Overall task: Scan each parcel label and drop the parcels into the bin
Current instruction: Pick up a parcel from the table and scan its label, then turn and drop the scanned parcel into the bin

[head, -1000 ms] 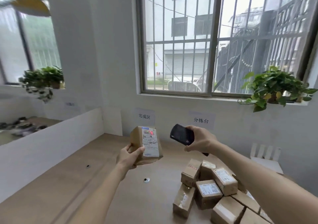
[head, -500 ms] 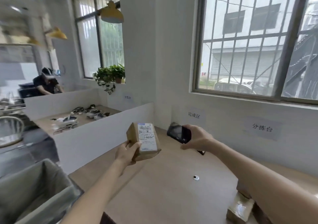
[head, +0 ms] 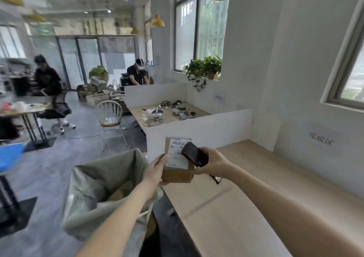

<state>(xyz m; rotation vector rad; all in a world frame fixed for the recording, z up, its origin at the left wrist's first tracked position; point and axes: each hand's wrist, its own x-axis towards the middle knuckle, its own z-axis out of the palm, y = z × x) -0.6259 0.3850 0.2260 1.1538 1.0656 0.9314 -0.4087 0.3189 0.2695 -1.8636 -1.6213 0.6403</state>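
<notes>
My left hand [head: 156,169] grips a small brown cardboard parcel [head: 177,173] by its left side, white label facing up. My right hand [head: 213,163] holds a black handheld scanner [head: 194,154] right over the label's right part, partly covering it. Both hover above the left end of the wooden table [head: 256,197]. The grey fabric-lined bin [head: 102,179] stands on the floor just left of and below the parcel, with brown parcels showing inside it.
A white divider panel [head: 199,130] closes the table's far end; beyond it another desk holds cables and devices. A white chair [head: 109,116] stands on the floor behind the bin. Two people work further back in the room.
My view has swung left, so the bin is now in full view and the parcel pile is out of sight. The scanner has moved in over the parcel's label.
</notes>
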